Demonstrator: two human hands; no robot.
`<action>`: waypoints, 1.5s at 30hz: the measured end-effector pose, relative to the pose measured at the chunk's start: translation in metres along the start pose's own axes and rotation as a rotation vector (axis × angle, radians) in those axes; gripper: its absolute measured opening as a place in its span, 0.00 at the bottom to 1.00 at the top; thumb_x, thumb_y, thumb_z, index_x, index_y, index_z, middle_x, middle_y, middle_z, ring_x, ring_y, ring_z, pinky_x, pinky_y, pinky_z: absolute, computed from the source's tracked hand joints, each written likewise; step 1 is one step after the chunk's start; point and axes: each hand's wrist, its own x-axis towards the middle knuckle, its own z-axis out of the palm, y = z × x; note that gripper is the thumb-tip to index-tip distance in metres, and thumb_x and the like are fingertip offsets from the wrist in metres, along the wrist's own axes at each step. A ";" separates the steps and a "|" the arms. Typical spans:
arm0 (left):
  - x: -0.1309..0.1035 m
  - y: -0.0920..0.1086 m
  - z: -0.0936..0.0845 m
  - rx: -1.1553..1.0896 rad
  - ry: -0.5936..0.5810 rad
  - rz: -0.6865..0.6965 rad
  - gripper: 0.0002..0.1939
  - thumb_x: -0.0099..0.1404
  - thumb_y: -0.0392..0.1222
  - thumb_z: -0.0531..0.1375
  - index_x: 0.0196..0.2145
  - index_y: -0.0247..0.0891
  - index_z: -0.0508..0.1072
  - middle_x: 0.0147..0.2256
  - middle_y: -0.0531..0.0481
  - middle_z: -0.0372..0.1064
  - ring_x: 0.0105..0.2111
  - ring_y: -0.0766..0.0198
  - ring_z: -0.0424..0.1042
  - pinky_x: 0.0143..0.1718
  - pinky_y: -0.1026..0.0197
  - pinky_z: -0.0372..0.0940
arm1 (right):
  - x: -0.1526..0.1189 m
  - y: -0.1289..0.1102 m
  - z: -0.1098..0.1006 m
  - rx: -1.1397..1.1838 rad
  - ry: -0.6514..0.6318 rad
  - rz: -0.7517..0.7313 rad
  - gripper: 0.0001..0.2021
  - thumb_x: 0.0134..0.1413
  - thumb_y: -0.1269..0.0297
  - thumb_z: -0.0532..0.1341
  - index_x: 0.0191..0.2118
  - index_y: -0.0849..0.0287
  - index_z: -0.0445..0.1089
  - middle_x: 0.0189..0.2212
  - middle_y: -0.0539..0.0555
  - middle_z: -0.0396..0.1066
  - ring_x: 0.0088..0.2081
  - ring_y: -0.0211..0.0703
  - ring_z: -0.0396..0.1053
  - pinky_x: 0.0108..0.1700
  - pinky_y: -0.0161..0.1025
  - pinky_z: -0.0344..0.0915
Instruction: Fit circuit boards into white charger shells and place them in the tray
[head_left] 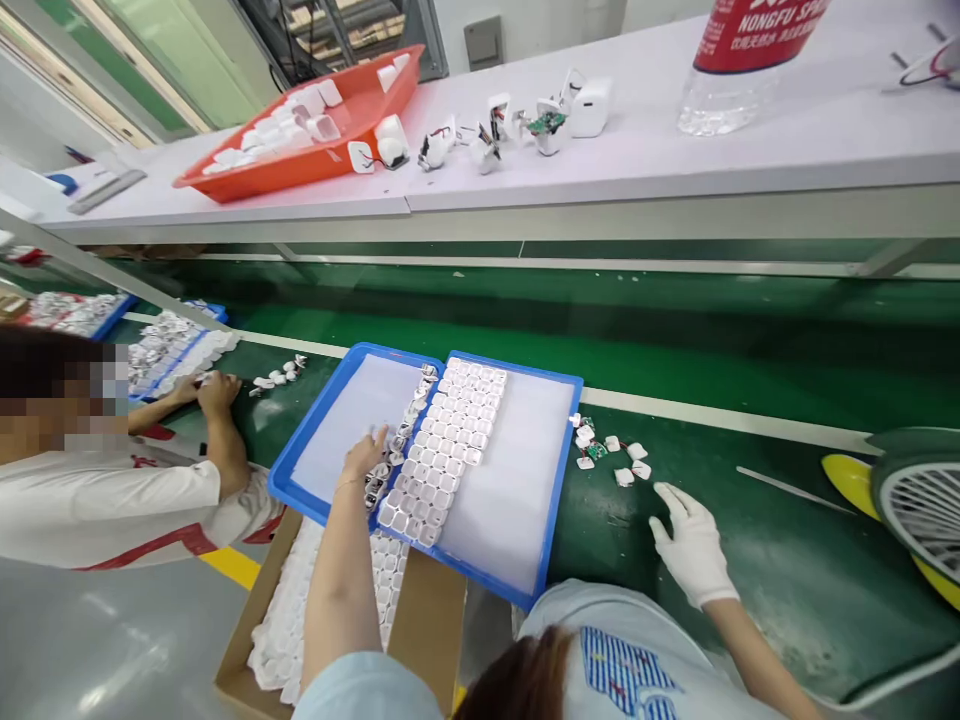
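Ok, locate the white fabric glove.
The white fabric glove is on the right hand, right of centre in the head view, just below and right of the small loose white pieces on the green worktop.

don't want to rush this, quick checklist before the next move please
1. Left hand at the row of small assemblies: ok.
2. Left hand's grip: cannot tell, fingertips unclear.
3. Right hand free: ok, gloved and open, over the green table.
4. Both hands gloved: not ok, left is bare.
5. White cups grouped in the right blue tray: ok, packed in rows.
6. Loose parts contained: not ok, on the table beside that tray.
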 end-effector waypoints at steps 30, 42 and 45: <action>-0.154 0.171 0.094 -0.898 0.004 0.374 0.12 0.66 0.48 0.54 0.42 0.38 0.66 0.44 0.40 0.69 0.40 0.56 0.73 0.41 0.50 0.70 | 0.082 -0.035 -0.001 0.101 -0.324 0.437 0.15 0.62 0.59 0.59 0.50 0.61 0.67 0.48 0.56 0.69 0.45 0.45 0.70 0.46 0.48 0.70; -0.221 0.236 0.012 -1.322 -0.496 0.522 0.27 0.62 0.40 0.63 0.55 0.45 0.57 0.54 0.42 0.68 0.43 0.62 0.75 0.50 0.53 0.69 | 0.081 -0.057 -0.006 0.746 -0.297 0.303 0.16 0.62 0.58 0.59 0.51 0.61 0.67 0.49 0.57 0.69 0.46 0.46 0.70 0.48 0.49 0.70; -0.233 0.243 -0.014 -1.332 -0.486 0.564 0.26 0.62 0.38 0.63 0.55 0.45 0.59 0.55 0.43 0.68 0.44 0.61 0.75 0.50 0.54 0.68 | 0.061 -0.058 -0.020 1.067 -0.230 0.342 0.18 0.63 0.55 0.57 0.51 0.62 0.66 0.46 0.57 0.71 0.43 0.44 0.72 0.44 0.47 0.71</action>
